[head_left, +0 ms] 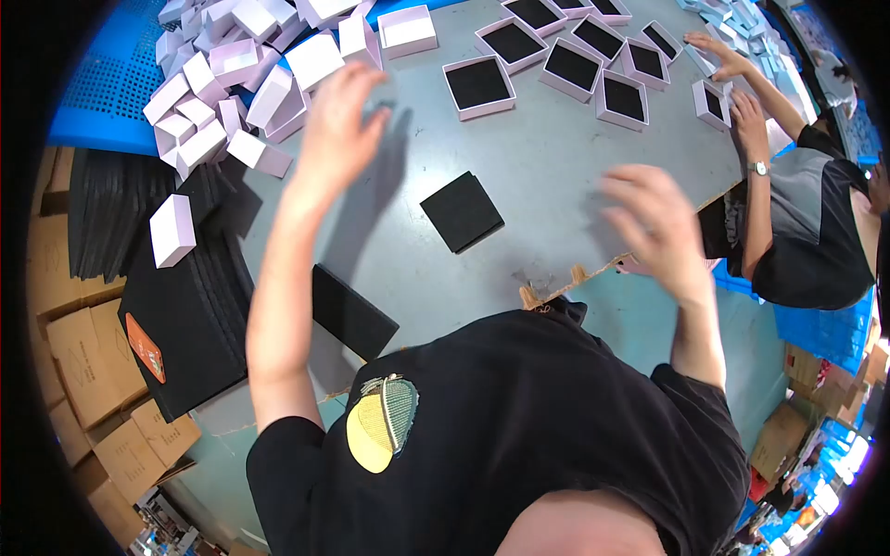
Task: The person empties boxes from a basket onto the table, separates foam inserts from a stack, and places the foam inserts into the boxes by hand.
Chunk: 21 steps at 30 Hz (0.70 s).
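My left hand (345, 125) is raised over the table beside the heap of pale pink boxes (209, 102), its fingers apart and holding nothing. On the right, my right hand (654, 218) hovers above the table's front edge, slightly blurred, fingers spread and empty. Between the hands a small stack of black square pads (462, 211) lies on the grey table (547, 167). A black rectangular slab (352, 312) rests near my left forearm. One open pale box (408, 32) stands just beyond my left hand.
Pale boxes with black inserts (512, 44) stand at the table's far side. A co-worker (807, 195) reaches in from the right, hands at a small box (712, 104). Black foam sheets (190, 315) are piled at the left, near cardboard cartons (88, 357).
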Motion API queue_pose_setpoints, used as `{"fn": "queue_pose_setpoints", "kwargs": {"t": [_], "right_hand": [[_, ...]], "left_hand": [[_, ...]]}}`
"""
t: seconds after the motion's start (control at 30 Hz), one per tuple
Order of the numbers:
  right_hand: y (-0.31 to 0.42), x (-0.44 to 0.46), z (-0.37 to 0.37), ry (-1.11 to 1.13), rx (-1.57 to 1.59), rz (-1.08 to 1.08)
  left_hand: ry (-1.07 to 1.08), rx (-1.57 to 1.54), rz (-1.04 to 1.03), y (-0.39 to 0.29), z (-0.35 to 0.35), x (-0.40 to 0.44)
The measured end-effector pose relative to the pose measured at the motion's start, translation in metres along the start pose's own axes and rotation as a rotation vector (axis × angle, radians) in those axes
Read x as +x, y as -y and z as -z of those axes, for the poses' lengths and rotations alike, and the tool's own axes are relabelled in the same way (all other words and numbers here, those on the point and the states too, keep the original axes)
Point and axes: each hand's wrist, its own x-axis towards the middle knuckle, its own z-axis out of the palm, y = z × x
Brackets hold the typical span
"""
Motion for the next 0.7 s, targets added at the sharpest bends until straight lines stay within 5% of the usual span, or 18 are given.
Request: {"fn": "queue_pose_setpoints", "kwargs": {"t": [0.2,0.43,0.53,0.57,0.63,0.7], "right_hand": [[0.032,0.058,-0.088,0.201,0.186,0.510],[0.018,0.049,-0.108,0.200,0.247,0.516],[0.012,0.056,-0.109,0.026,0.308,0.490],[0.012,0.062,-0.105,0.020,0.434,0.306],[0.026,0.088,-0.086,0.012,0.675,-0.075],[0.025,0.118,-0.103,0.096,1.265,-0.216]], "left_hand": [[0.170,0.249,-0.114,0.065,-0.007,0.053],[0.349,0.327,0.060,0.078,-0.009,0.085],[0.322,0.266,0.043,0.065,0.005,0.083],[0.416,0.252,0.191,0.059,0.013,0.084],[0.231,0.069,0.190,0.055,0.017,0.063],[0.189,-0.072,0.239,0.049,0.015,0.036]]}}
